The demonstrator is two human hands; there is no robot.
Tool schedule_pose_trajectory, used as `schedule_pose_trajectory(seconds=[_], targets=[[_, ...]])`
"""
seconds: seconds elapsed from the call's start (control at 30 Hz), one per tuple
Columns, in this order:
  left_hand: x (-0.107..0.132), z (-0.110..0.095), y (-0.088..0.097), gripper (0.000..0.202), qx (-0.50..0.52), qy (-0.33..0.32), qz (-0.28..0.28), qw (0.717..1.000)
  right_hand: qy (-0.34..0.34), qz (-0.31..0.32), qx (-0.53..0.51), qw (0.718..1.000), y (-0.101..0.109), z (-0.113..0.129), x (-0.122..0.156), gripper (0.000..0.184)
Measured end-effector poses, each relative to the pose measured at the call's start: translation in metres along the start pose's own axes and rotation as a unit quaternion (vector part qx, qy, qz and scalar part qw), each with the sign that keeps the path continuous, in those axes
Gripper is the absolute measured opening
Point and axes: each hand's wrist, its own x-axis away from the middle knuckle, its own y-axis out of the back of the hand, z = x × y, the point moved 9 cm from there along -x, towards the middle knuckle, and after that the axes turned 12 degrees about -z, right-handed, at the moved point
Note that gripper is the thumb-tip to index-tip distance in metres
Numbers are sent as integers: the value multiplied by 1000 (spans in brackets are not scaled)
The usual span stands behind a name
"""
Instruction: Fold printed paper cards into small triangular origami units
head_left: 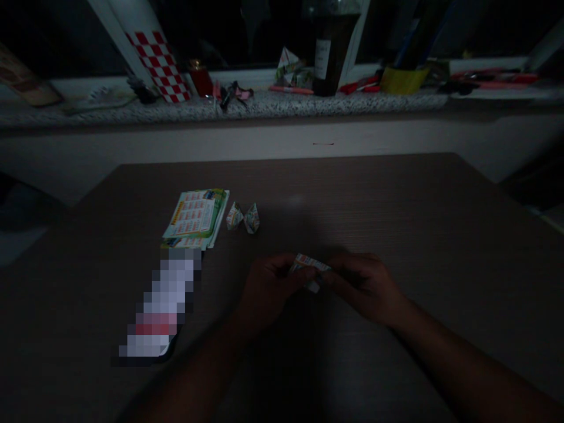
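Between my two hands, above the middle of the dark wooden table (374, 200), is a small folded piece of printed paper (311, 262). My left hand (275, 285) grips its left side, thumb laid across the front. On the other side my right hand (363, 285) pinches the paper's right edge, with the thumb close to the left thumb. A white lower part of the paper shows below the thumbs. Beyond my left hand stand two small folded paper pieces (243, 218), printed alike. Left of them lies a stack of printed cards (194, 217).
A phone (161, 305), its screen blurred out, lies left of my left arm. Behind the table runs a speckled stone sill (264, 104) with a dark bottle (328, 59), a red-and-white checkered tube (159, 64), a yellow container (403, 79) and several small items.
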Motion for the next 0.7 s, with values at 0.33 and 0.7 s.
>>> schedule_pose_trajectory(seconds=[0.33,0.7], targets=[[3,-5,1,7,8,-37,-7,999,2,-36,-20,999,2,6,-3,21],[5,-5,-1,10,3,-19,43,999,-1,-16,-25,1000,5,9,-2,23]])
